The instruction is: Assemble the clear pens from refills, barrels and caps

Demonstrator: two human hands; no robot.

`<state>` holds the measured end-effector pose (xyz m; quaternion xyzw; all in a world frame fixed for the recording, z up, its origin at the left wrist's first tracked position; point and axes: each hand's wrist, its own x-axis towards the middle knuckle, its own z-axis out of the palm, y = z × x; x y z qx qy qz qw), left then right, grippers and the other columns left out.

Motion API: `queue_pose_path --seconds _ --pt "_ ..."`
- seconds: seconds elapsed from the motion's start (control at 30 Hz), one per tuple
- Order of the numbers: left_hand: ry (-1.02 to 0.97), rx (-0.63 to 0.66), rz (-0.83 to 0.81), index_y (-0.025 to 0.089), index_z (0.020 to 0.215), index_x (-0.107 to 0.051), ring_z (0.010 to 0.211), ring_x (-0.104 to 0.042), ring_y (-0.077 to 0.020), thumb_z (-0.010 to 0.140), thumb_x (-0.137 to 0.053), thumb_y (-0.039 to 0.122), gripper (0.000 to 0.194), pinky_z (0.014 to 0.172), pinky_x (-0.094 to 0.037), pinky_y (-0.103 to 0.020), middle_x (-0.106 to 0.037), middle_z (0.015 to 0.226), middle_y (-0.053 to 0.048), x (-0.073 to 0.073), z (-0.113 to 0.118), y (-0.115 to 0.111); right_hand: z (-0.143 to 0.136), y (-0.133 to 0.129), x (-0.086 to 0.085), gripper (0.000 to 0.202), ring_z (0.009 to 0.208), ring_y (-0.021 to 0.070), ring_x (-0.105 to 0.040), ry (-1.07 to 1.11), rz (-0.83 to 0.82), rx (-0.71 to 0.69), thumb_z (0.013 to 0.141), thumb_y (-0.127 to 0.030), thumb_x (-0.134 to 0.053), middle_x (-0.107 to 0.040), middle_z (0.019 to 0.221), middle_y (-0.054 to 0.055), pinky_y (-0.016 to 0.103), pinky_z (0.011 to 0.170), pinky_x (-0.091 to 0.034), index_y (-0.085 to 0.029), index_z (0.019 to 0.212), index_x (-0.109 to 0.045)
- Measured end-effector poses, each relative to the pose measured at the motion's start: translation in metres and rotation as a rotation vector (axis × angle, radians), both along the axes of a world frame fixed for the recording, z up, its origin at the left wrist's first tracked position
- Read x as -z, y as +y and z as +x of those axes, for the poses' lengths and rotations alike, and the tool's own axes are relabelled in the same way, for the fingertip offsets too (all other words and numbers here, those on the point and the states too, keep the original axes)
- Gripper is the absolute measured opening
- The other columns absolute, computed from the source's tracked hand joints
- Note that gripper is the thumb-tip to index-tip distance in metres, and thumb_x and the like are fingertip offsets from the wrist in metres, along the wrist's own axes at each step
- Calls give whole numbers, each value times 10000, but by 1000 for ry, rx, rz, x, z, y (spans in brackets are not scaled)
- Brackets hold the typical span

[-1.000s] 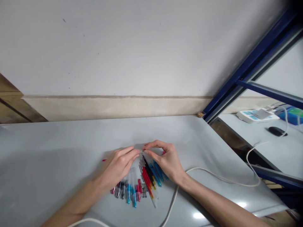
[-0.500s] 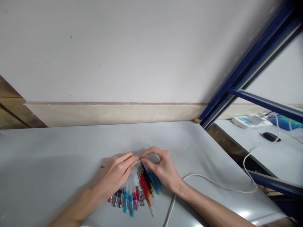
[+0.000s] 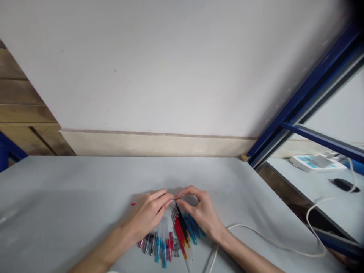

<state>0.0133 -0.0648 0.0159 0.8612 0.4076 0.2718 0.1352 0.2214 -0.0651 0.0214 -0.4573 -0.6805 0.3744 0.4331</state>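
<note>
My left hand and my right hand meet fingertip to fingertip above the table. Both are pinched on something too small to make out. Just below them lie red pen refills and black pen refills in a slanting bundle. Blue pen parts are beside that bundle, partly under my right hand. Clear pen barrels with blue ends, dark ends and pink ends lie below my left hand, which covers some of them. Small grey pieces sit between barrels and refills.
A small red piece lies left of my left hand. A white cable runs over the table on the right. Beyond a blue metal frame are a black mouse and a white device. A wall stands behind.
The camera view has turned, so everything appears a little further right and lower. My hands stay together at the fingertips, and the pen parts show no clear shift on the table.
</note>
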Motion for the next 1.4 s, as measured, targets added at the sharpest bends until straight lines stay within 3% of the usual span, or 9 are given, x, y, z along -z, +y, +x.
queue_pose_path --seconds 0.33,0.77,0.97,1.13,1.33,1.4 --pt "-6 9 -53 253 1079 -671 795 -654 -153 1057 -403 274 270 738 -485 -273 -674 919 -8 -1 6 -5 2 -2 -5 90 849 215 -677 42 42 51 863 -313 -720 -740 875 21 332 832 -500 -225 849 -729" --pt "-60 4 -44 258 1140 -644 853 -663 -149 1056 -415 267 244 794 -498 -276 -691 1005 0 2 4 -4 4 2 -8 147 937 183 -646 16 92 -83 854 -114 -646 -725 933 10 320 901 -465 -212 922 -731" --pt "-7 18 -30 248 1095 -639 830 -657 -150 1053 -423 271 221 770 -489 -273 -678 982 -4 6 3 -3 4 1 -5 34 858 175 -642 -12 112 -64 870 -191 -719 -708 871 2 309 841 -463 -211 894 -705" --pt "56 94 -50 227 1035 -611 770 -627 -140 1032 -488 303 144 688 -448 -257 -643 919 6 2 3 -5 2 -3 -2 132 803 159 -595 -98 128 -100 865 -258 -768 -677 802 -16 288 784 -423 -207 803 -663" --pt "99 76 43 205 829 -599 621 -559 -122 1070 -375 299 342 596 -357 -269 -592 736 18 -5 1 -5 8 -1 -7 191 794 166 -562 -93 154 -157 936 -335 -686 -672 782 1 285 751 -432 -207 794 -686" --pt "104 31 50 211 850 -616 624 -579 -129 1069 -373 304 341 609 -359 -271 -626 745 14 -4 -3 -2 15 5 -11 134 837 174 -573 -143 165 -202 942 -315 -680 -694 824 5 295 788 -442 -215 855 -702"
